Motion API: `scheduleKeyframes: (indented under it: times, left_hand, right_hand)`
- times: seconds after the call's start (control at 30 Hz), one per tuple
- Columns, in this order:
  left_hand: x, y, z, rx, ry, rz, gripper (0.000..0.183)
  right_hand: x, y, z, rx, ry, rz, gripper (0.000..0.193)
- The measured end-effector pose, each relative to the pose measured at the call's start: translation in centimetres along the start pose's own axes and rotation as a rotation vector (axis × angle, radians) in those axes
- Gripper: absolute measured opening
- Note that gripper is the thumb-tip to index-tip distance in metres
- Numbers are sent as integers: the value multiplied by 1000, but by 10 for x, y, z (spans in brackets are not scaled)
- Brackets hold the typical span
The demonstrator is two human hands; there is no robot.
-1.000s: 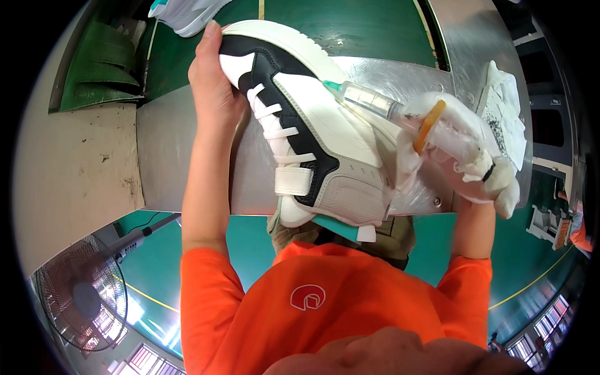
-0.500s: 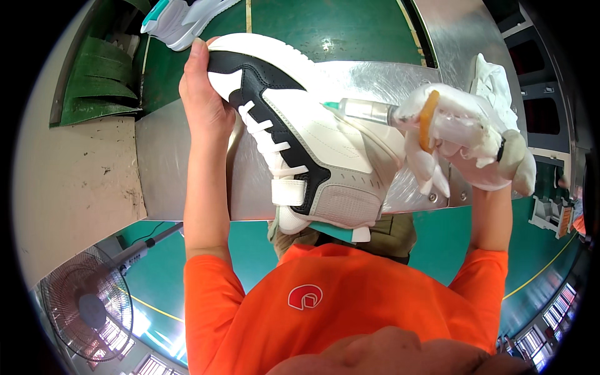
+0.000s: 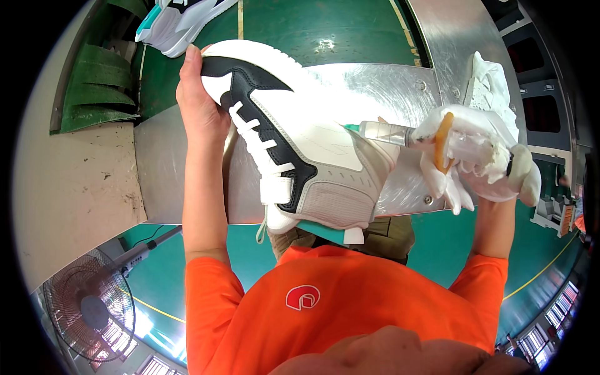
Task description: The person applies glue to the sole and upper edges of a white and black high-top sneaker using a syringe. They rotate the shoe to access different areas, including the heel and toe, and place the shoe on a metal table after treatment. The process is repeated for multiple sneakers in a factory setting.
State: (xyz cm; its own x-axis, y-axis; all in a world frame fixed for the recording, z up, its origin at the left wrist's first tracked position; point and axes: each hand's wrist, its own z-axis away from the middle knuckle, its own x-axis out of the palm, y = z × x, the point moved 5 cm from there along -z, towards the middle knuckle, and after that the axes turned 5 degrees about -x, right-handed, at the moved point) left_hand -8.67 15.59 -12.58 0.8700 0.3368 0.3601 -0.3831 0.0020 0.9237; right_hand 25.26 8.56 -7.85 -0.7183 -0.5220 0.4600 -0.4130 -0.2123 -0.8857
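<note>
My bare left hand grips a white, black and grey sneaker by its toe end. The shoe lies tilted on its side, its white laces facing left and its heel toward me. In my white-gloved right hand is a clear syringe with a green tip, pointing left. That tip lies at the shoe's upper near the sole edge; whether it touches, I cannot tell. An amber-coloured ring, the syringe's flange or a band, shows between the gloved fingers.
Beneath the shoe is a scratched metal plate beside a green belt. Another sneaker lies at the far left. A crumpled white cloth rests at the right. Green flaps hang at the left, and a fan stands lower left.
The sneaker has shifted slightly left and turned a little. My right hand and the syringe have moved a little right and toward me. The far sneaker has slid slightly left.
</note>
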Motion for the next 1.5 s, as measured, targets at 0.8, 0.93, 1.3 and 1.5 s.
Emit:
scheduleKeyframes:
  times: [0.8,0.93,1.3,1.5]
  left_hand:
    - [-6,-4,-2,-2,59,-44,46]
    - [-13,-9,-7,-71,2,11,46]
    - [-22,-21,-22,-138,-71,-148,51]
    - [4,2,15,-164,76,-172,52]
  right_hand:
    - [0,3,7,67,53,166,49]
    - [6,4,8,106,59,204,49]
    - [-3,12,35,-192,47,250,36]
    - [18,8,40,-134,-67,-162,26]
